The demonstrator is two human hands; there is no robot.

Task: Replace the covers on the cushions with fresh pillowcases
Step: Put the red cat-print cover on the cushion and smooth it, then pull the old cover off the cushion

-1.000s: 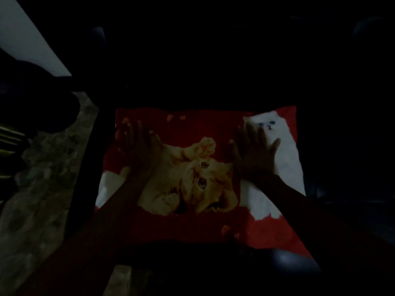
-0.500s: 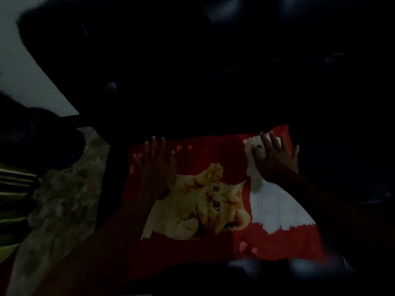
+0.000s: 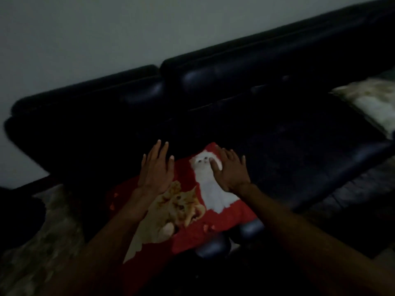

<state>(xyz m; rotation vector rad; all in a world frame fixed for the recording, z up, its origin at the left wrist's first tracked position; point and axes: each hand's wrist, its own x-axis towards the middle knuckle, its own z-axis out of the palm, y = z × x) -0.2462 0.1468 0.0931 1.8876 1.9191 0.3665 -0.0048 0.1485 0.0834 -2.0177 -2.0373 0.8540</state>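
Head view is showing both hands lying flat, fingers straight, holding nothing. The left hand [image 3: 155, 171] and right hand [image 3: 229, 171] are pressing the red cat cushion [image 3: 213, 212] on the near sofa [image 3: 299, 146] seat, probably smoothing its cover.

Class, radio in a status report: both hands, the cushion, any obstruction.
Left hand open, right hand open, both flat over red cat-print cushion. Cushion lies covered on black sofa seat. Second pale cushion far right. Nothing in the way.
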